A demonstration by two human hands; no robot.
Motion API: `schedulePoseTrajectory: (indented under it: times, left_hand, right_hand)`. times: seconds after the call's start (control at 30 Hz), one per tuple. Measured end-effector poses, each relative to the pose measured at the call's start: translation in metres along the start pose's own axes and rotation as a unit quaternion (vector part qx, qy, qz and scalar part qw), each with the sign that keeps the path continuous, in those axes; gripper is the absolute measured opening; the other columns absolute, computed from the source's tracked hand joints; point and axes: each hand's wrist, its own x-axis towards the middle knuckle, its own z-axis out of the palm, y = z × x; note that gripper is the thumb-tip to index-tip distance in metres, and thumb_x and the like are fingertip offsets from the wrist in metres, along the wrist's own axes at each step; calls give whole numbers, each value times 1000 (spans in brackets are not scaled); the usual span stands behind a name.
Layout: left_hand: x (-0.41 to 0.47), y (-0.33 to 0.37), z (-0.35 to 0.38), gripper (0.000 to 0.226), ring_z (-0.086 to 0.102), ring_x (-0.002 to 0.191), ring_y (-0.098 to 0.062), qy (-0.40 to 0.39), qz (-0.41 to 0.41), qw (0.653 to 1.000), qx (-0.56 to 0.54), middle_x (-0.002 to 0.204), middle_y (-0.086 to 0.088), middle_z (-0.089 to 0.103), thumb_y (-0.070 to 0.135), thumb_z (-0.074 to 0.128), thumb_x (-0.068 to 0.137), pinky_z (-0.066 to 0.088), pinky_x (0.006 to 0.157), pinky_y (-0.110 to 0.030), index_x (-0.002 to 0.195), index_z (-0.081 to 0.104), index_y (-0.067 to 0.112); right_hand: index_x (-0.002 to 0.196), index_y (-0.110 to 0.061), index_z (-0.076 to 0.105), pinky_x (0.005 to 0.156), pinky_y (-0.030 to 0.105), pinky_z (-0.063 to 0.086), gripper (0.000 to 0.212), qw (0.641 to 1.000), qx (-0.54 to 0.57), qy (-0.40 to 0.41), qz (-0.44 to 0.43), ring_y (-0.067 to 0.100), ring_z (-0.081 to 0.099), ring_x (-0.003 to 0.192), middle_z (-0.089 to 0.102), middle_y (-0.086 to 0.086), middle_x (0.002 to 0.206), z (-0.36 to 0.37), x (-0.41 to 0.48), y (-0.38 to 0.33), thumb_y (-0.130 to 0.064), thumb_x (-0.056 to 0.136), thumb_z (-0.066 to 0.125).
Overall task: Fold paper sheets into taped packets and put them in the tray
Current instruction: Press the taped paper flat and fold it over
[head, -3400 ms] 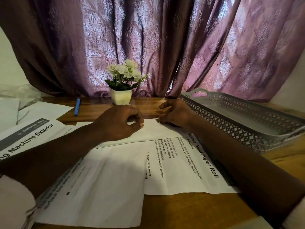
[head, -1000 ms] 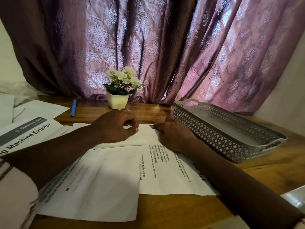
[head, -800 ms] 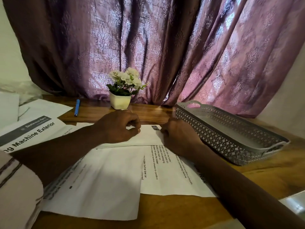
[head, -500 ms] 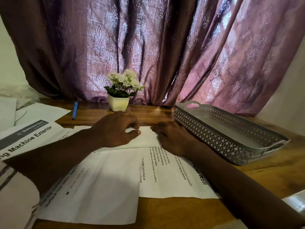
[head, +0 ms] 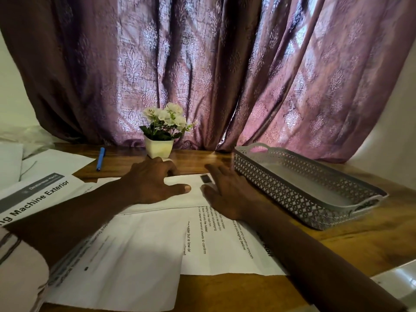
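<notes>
Head camera: the left hand (head: 153, 180), curled in a pinch a moment ago, now lies flat beside the right hand (head: 225, 191). Both grips are spread apart, pressing the folded packet (head: 191, 199) onto the worktop (head: 337, 244) near a dark patch (head: 206, 178), likely tape being sealed. The tray (head: 281, 194) sits just right, its path unblocked. Printed sheets (head: 146, 255), a pen (head: 100, 159) and a flowerpot (head: 159, 148) surround them.

A brown wooden worktop (head: 360, 242) carries a blue pen (head: 100, 159) and a small white flower pot (head: 159, 148) near its far edge, set apart from each other. A grey perforated tray (head: 315, 206) sits at the right, at an angle. Overlapping printed sheets (head: 225, 251) cover the near middle. A headed sheet (head: 38, 197) lies at the left, possibly overhanging the edge there.
</notes>
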Motion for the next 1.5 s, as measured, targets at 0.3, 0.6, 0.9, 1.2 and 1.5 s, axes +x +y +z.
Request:
schedulePoseTrajectory:
  times: [0.3, 0.6, 0.9, 1.2, 1.5]
  left_hand:
    - [-1, 13, -17, 14, 52, 77, -6, 97, 138, 984, -63, 91, 11, 47, 34, 64, 93, 42, 68, -38, 89, 50, 32]
    - [-17, 64, -28, 29, 57, 108, -19, 241, 225, 944, 3, 115, 4, 58, 45, 54, 98, 42, 91, -45, 114, 63, 24]
    - [-22, 69, 1, 36, 55, 120, -12, 66, 307, 949, 28, 132, 11, 57, 63, 39, 99, 52, 95, -41, 118, 61, 41]
    - [-11, 57, 12, 44, 48, 93, 6, 41, 271, 961, 22, 104, 25, 56, 75, 28, 96, 43, 73, -25, 103, 60, 45]
    - [-11, 63, 9, 34, 48, 90, 15, -15, 252, 968, 6, 99, 32, 51, 76, 29, 93, 35, 73, -11, 104, 51, 53]
  right_hand:
    - [147, -21, 51, 97, 33, 51, 60, 965, 209, 157, 15, 13, 64, 109, 68, -3, 122, 2, 4, 6, -51, 96, 54]
    - [95, -19, 74, 61, 25, 55, 17, 877, 357, 307, 98, 8, 70, 69, 75, -6, 81, -53, -21, 20, -36, 95, 72]
    - [119, -1, 73, 85, 33, 42, 31, 835, 159, 441, 289, 37, 67, 111, 74, 22, 116, -161, -82, 92, -24, 98, 66]
    - [108, 0, 62, 78, 39, 60, 41, 905, 20, 132, 404, 39, 72, 101, 72, 21, 102, -111, -68, 170, -8, 71, 79]
    - [120, -17, 64, 106, 49, 45, 32, 917, -198, 130, 322, 34, 59, 119, 66, 11, 124, -119, -56, 138, -31, 92, 64]
